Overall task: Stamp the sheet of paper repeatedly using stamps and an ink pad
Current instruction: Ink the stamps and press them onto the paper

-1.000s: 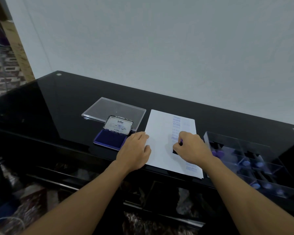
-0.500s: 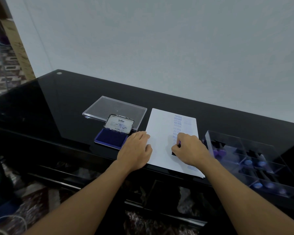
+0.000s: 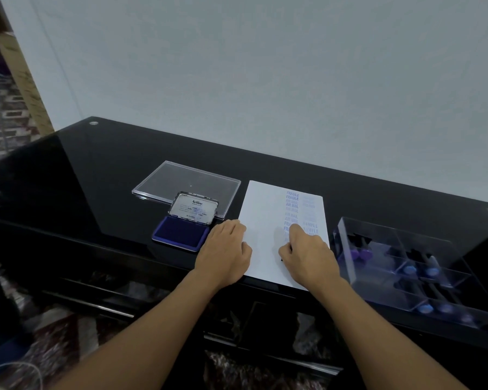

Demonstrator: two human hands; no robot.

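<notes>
A white sheet of paper (image 3: pixel 262 220) lies on the black glass table (image 3: pixel 110 178), with columns of blue stamped words down its right half. My right hand (image 3: pixel 307 256) is curled over a stamp and presses it down on the sheet near the lower rows; the stamp is almost fully hidden under the fingers. My left hand (image 3: pixel 225 253) lies flat with its fingers on the paper's left edge. Left of the sheet stands an open blue ink pad (image 3: pixel 180 233) with its lid (image 3: pixel 193 209) tipped up.
A clear plastic lid (image 3: pixel 186 184) lies behind the ink pad. A clear compartment box (image 3: pixel 411 263) holding several purple-topped stamps sits right of the paper, near the table's front edge. A pale wall rises behind the table.
My right hand with the stamp has shifted slightly forward along the stamped column. The left hand stays on the paper's edge.
</notes>
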